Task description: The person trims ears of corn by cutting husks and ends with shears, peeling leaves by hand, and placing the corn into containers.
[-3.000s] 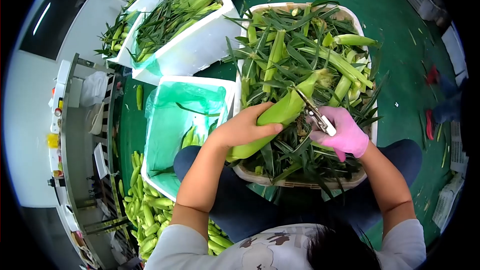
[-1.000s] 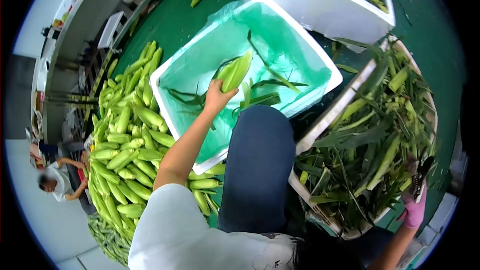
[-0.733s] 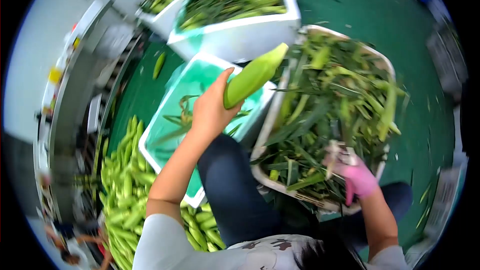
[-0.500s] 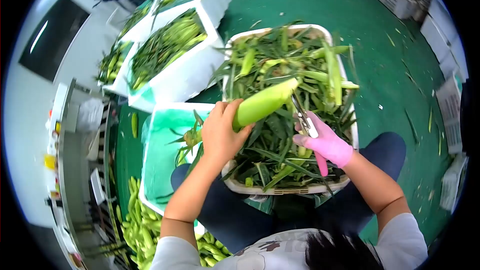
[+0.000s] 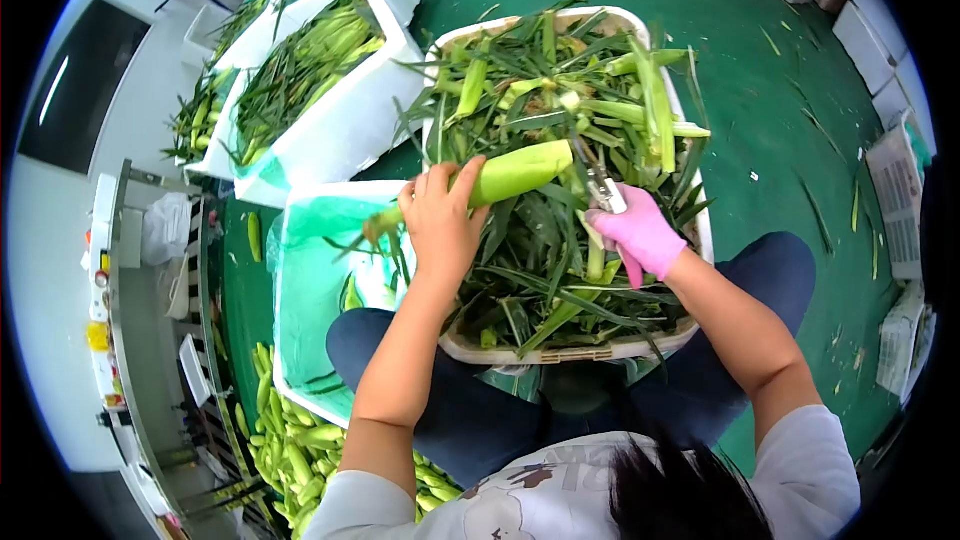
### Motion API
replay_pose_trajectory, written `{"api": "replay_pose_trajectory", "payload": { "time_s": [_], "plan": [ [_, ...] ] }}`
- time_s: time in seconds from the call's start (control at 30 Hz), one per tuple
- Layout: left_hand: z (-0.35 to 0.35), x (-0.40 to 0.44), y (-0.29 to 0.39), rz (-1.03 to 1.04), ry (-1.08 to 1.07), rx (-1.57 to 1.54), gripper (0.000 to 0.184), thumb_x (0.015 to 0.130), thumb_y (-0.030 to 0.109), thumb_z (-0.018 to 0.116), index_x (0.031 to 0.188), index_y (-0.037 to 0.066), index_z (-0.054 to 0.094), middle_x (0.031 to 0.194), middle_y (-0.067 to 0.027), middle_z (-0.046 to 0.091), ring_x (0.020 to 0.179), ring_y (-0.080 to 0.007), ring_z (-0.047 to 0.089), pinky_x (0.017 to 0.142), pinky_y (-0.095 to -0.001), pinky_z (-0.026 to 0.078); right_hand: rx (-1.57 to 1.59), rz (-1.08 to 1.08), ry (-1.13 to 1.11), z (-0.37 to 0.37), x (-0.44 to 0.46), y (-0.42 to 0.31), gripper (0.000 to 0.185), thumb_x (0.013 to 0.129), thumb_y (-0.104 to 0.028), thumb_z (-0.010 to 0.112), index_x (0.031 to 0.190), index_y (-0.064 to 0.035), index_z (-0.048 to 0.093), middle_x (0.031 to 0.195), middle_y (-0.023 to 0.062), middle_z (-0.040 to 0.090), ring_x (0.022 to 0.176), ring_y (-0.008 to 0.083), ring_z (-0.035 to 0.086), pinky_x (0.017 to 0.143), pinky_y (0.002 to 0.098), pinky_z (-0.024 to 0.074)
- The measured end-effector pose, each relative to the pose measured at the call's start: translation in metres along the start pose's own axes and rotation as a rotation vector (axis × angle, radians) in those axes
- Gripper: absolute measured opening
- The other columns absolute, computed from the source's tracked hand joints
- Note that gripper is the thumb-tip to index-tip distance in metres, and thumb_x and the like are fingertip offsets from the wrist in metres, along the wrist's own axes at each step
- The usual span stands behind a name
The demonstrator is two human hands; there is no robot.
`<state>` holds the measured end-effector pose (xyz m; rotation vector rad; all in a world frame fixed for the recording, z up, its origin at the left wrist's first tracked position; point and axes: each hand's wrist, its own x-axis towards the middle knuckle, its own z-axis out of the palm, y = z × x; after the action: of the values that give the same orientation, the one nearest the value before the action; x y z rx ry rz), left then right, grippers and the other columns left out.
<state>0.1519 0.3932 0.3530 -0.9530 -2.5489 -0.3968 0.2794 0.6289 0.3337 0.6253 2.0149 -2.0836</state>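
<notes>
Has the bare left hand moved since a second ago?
Yes: the left hand has gone rightward, from over the green-lined box to the left edge of the leaf-filled basket.

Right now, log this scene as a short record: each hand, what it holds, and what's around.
Left hand: bare, gripping a green corn ear
Right hand: pink-gloved, holding shears close to the ear's end
Ahead: pale basket heaped with leaves and husks
Left of basket: white box, green plastic lining
Lower left: floor pile of ears
</notes>
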Motion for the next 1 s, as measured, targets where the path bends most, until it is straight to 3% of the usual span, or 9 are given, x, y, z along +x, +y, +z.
{"api": "replay_pose_trajectory", "payload": {
  "time_s": [0.1,0.33,0.43,0.47,0.53,0.57,0.67,0.9,1.0],
  "plan": [
    [-0.017,0.003,-0.026,0.013,-0.107,-0.033,0.061,0.064,0.010,0.083,0.121,0.025,0.066,0.109,-0.0008,0.060,0.112,-0.0236,0.056,0.112,-0.0559,0.025,0.200,-0.065,0.069,-0.005,-0.003,-0.007,0.020,0.081,-0.009,0.065,0.096,0.0011,0.056,0.081,0.0066,0.062,0.067,0.0142,0.059,0.064,0.0284,0.0517],
    [-0.034,0.007,0.001,0.343,-0.199,-0.235,0.068,0.062,0.000,0.080,0.121,0.029,0.066,0.127,-0.0009,0.056,0.134,-0.0278,0.045,0.116,-0.0624,0.016,-0.404,-0.232,-0.219,0.011,-0.027,-0.037,0.062,0.072,-0.024,0.080,0.122,-0.0016,0.053,0.095,0.0109,0.062,0.081,0.0191,0.060,0.077,0.0319,0.0516],
    [-0.026,-0.002,0.013,0.035,0.209,-0.368,0.071,0.067,-0.001,0.077,0.134,0.014,0.057,0.146,-0.0197,0.040,0.138,-0.0379,0.038,0.115,-0.0490,0.028,-0.099,-0.136,-0.203,0.022,-0.032,-0.029,0.059,0.074,-0.020,0.077,0.123,-0.0015,0.052,0.099,0.0091,0.060,0.089,0.0177,0.057,0.083,0.0319,0.0496],
    [-0.024,-0.012,0.022,-0.165,0.347,-0.547,0.065,0.080,0.007,0.076,0.138,0.006,0.047,0.143,-0.0178,0.044,0.134,-0.0318,0.043,0.109,-0.0412,0.037,0.029,-0.186,-0.181,0.026,-0.030,-0.020,0.058,0.074,-0.020,0.077,0.123,-0.0021,0.052,0.100,0.0085,0.059,0.091,0.0173,0.056,0.085,0.0321,0.0490],
    [-0.010,-0.018,0.029,-0.618,0.144,-1.573,0.061,0.087,0.017,0.075,0.136,0.003,0.041,0.136,-0.0123,0.046,0.124,-0.0241,0.050,0.100,-0.0358,0.045,-0.115,-0.338,-0.127,0.035,-0.022,-0.005,0.057,0.076,-0.018,0.073,0.126,-0.0037,0.051,0.097,0.0101,0.061,0.089,0.0172,0.060,0.083,0.0327,0.0507],
    [-0.007,-0.020,0.026,-0.779,0.016,-1.652,0.059,0.091,0.026,0.073,0.135,0.005,0.040,0.129,-0.0087,0.051,0.114,-0.0181,0.054,0.094,-0.0319,0.047,-0.225,-0.317,-0.108,0.039,-0.025,-0.003,0.055,0.077,-0.018,0.071,0.126,-0.0037,0.051,0.094,0.0119,0.062,0.086,0.0198,0.063,0.080,0.0340,0.0519],
    [0.010,-0.024,0.012,-0.765,-0.110,-1.559,0.049,0.093,0.032,0.070,0.128,0.004,0.050,0.114,-0.0073,0.062,0.109,-0.0166,0.059,0.093,-0.0303,0.049,-0.401,-0.280,-0.091,0.054,-0.034,-0.003,0.049,0.078,-0.014,0.061,0.125,-0.0027,0.052,0.085,0.0165,0.064,0.077,0.0252,0.068,0.070,0.0377,0.0537],
    [-0.022,-0.007,0.017,-1.073,-0.228,-2.430,0.055,0.100,0.051,0.046,0.134,0.008,0.052,0.122,-0.0122,0.065,0.108,-0.0252,0.064,0.095,-0.0440,0.051,-0.316,-0.213,0.062,0.030,-0.041,-0.032,0.041,0.078,-0.013,0.061,0.118,-0.0024,0.053,0.084,0.0129,0.061,0.076,0.0243,0.066,0.074,0.0404,0.0550],
    [-0.002,-0.012,-0.005,-1.110,-0.222,-2.203,0.052,0.101,0.051,0.046,0.129,0.009,0.053,0.114,-0.0108,0.066,0.100,-0.0242,0.066,0.085,-0.0412,0.055,-0.994,-0.359,0.295,-0.001,-0.023,-0.038,0.046,0.077,-0.022,0.070,0.116,-0.0015,0.055,0.093,0.0155,0.067,0.084,0.0312,0.067,0.083,0.0431,0.0530]
  ]
}}
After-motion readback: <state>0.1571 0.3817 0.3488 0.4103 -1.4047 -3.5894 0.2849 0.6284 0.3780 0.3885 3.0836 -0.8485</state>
